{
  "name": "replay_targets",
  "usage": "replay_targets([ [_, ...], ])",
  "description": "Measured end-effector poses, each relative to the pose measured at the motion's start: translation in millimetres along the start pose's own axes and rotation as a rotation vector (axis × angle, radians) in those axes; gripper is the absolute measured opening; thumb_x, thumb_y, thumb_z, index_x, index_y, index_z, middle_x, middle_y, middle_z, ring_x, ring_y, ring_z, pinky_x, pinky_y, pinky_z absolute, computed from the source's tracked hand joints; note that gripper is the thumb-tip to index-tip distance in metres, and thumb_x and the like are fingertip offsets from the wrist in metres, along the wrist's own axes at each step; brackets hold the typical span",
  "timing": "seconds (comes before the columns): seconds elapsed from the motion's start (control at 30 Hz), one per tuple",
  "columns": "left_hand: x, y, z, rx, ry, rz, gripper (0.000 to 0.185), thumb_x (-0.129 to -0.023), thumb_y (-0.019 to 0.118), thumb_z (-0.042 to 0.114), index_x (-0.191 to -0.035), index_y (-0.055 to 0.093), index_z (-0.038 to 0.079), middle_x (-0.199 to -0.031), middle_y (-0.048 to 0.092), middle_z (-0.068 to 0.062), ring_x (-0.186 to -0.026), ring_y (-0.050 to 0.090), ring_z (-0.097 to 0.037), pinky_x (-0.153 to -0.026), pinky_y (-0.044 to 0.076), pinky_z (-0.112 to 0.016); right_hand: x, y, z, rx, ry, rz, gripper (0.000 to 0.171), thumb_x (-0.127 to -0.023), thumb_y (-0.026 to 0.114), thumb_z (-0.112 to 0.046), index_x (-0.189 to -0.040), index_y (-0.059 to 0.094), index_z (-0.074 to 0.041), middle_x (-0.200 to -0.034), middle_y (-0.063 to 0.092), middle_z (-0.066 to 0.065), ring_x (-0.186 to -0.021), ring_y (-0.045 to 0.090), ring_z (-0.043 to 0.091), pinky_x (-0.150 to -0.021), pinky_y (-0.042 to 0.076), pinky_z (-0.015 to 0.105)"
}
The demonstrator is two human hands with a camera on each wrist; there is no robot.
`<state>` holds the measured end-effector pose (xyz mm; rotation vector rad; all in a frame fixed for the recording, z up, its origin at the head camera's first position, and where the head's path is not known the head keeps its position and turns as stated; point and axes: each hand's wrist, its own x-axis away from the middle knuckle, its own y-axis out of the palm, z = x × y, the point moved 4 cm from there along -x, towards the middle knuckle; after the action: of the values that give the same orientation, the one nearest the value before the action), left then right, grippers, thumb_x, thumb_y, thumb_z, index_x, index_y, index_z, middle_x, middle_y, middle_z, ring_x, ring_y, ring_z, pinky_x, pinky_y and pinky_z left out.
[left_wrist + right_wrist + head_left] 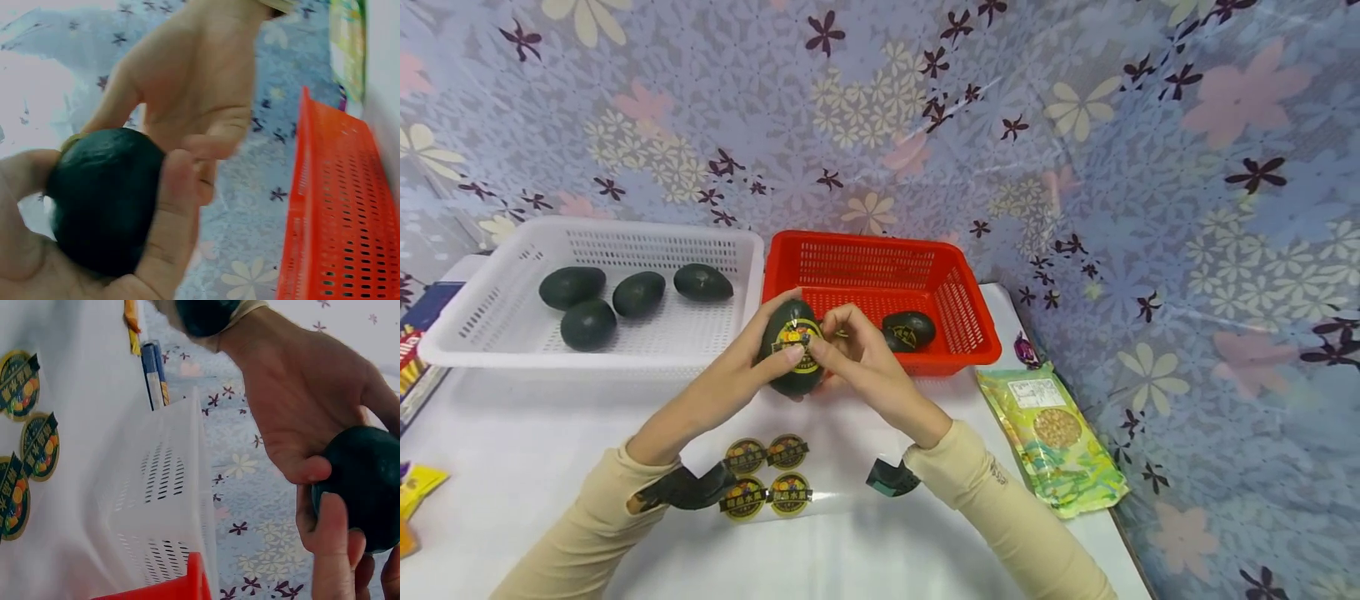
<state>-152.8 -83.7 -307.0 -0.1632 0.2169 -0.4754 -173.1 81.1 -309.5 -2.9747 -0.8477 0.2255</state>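
The left hand cradles one dark avocado, fingers curled round its far side and thumb lying over the round label on its face; the right hand lays its thumb on the label's edge at about 3 o'clock, its fingers bent close to the fruit, though I cannot tell whether they grip it too; taking the held avocado as the centre of the dial, the red basket sits towards 2 o'clock with a labelled avocado in it near 3, the white basket with four more avocados lies between 9 and 10, and a sheet of four labels is at 6; the likeliest fault, I judge, is a crease or lifted edge, since a flat label must bend over a rounded skin and uneven thumb pressure could trap air or drag it askew; the smooth-looking fruit might also turn or slip if the left fingers loosened while the right thumb pushed, dropping onto the table or against the red rim; lastly, the dark wrist strap looks close to the sheet at 7 o'clock, so a low sweep of that forearm could snag or shift it.
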Motion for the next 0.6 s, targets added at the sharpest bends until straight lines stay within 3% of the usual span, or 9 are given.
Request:
replay_targets([
  [0.13, 3.2, -0.9, -0.8, 0.023, -0.005, -0.031, 0.063, -0.108, 0.041, 0.027, -0.162, 0.008, 0.022, -0.145, 0.039, -0.023, -0.110, 0.062, -0.032, -0.089, 0.057, -0.034, 2.0, 2.9, -1.0, 0.048, -0.014, -0.005, 0.033, -0.092, 0.071, -0.016, -0.108, 0.042, -0.015, -0.112, 0.047, 0.003, -0.093, 0.059, 0.018, -0.069, 0.062, 0.035],
  [0.27, 5.9, 0.2, -4.8, 0.003, -0.020, -0.036, 0.059, -0.110, 0.029, 0.033, -0.162, 0.002, 0.022, -0.144, 0.039, -0.027, -0.102, 0.066, -0.033, -0.084, 0.059, -0.039, 3.2, 5.2, 2.1, 0.011, 0.034, -0.034, 0.033, -0.091, 0.069, -0.012, -0.108, 0.041, -0.016, -0.111, 0.047, 0.003, -0.093, 0.058, 0.018, -0.072, 0.062, 0.035],
  [0.33, 7.9, 0.1, -7.1, -0.023, -0.033, -0.016, 0.059, -0.110, 0.027, 0.034, -0.162, 0.002, 0.022, -0.147, 0.038, -0.026, -0.111, 0.063, -0.035, -0.090, 0.058, -0.042, 3.6, 6.6, 3.6, -0.028, 0.061, -0.046, 0.031, -0.092, 0.067, -0.012, -0.108, 0.041, -0.017, -0.111, 0.048, 0.002, -0.092, 0.058, 0.017, -0.074, 0.062, 0.035],
  [0.4, 9.1, -0.7, -7.8, -0.050, -0.038, 0.011, 0.062, -0.109, 0.033, 0.034, -0.162, 0.002, 0.024, -0.151, 0.035, -0.023, -0.124, 0.056, -0.036, -0.097, 0.054, -0.045, 3.7, 8.0, 3.5, -0.047, 0.062, -0.054, 0.029, -0.094, 0.066, -0.013, -0.110, 0.041, -0.016, -0.113, 0.048, 0.002, -0.091, 0.058, 0.016, -0.074, 0.062, 0.034],
  [0.53, 7.3, -0.8, -5.6, -0.049, -0.019, 0.020, 0.074, -0.105, 0.051, 0.030, -0.162, 0.005, 0.028, -0.151, 0.036, -0.018, -0.132, 0.048, -0.036, -0.101, 0.051, -0.042, 3.8, 9.0, 0.0, -0.035, 0.014, -0.047, 0.026, -0.099, 0.062, -0.019, -0.110, 0.040, -0.015, -0.113, 0.046, 0.002, -0.090, 0.062, 0.014, -0.071, 0.063, 0.035],
  [0.6, 5.8, 0.2, -3.5, -0.034, 0.001, 0.013, 0.075, -0.104, 0.053, 0.028, -0.162, 0.005, 0.029, -0.151, 0.036, -0.017, -0.130, 0.049, -0.036, -0.100, 0.051, -0.041, 3.8, 7.9, -0.9, -0.042, -0.003, -0.045, 0.028, -0.100, 0.063, -0.025, -0.110, 0.039, -0.015, -0.114, 0.046, 0.002, -0.092, 0.064, 0.015, -0.070, 0.063, 0.036],
])
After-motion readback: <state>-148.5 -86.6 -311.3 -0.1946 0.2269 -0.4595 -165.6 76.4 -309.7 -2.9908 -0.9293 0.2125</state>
